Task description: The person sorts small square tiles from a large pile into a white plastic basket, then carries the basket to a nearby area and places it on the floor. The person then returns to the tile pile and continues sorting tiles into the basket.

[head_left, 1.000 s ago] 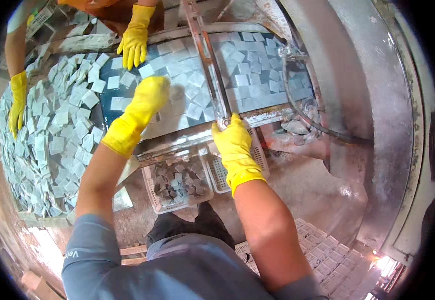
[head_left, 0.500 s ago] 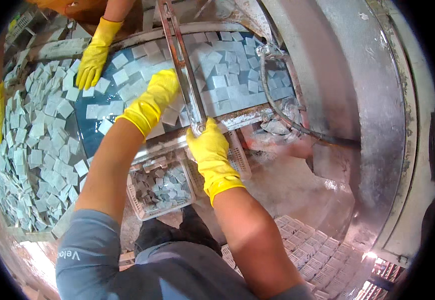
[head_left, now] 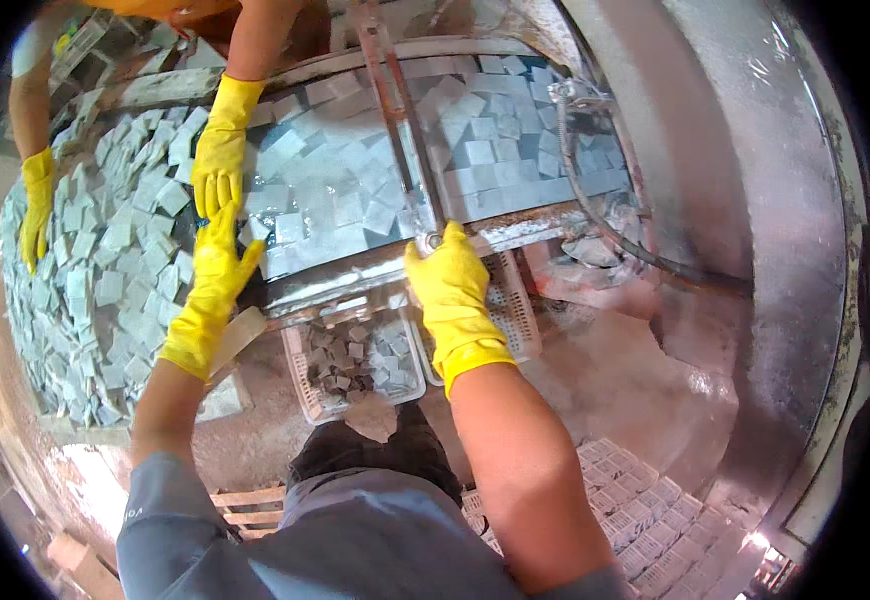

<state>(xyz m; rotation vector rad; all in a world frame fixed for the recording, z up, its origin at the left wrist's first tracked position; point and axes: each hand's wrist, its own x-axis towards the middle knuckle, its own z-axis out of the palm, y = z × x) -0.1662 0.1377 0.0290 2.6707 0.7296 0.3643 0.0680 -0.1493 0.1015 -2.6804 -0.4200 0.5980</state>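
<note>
Pale grey-green square tiles [head_left: 350, 207] lie 9-to-1 o'clock. Yellow-gloved left hand [head_left: 217, 265], 10 o'clock: thumb spread; yellow-gloved right hand [head_left: 452, 275], 12: pinching rusty slotted metal bar [head_left: 421, 212]. Apparently arranging tiles; next probably needs light fingers.

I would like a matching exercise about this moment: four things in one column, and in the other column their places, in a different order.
Things
1. Camera wearer's right hand in a yellow glove
2. White plastic basket holding small square pieces
3. Heap of pale grey-green square tiles
4. Dark flexible hose

Places
A. Left of the wet blue belt
B. At the near end of the long slotted metal bar
C. Curving at the belt's right end
D. Below the belt's near edge, by the wearer's legs

Pairs: 1-B, 2-D, 3-A, 4-C
</note>
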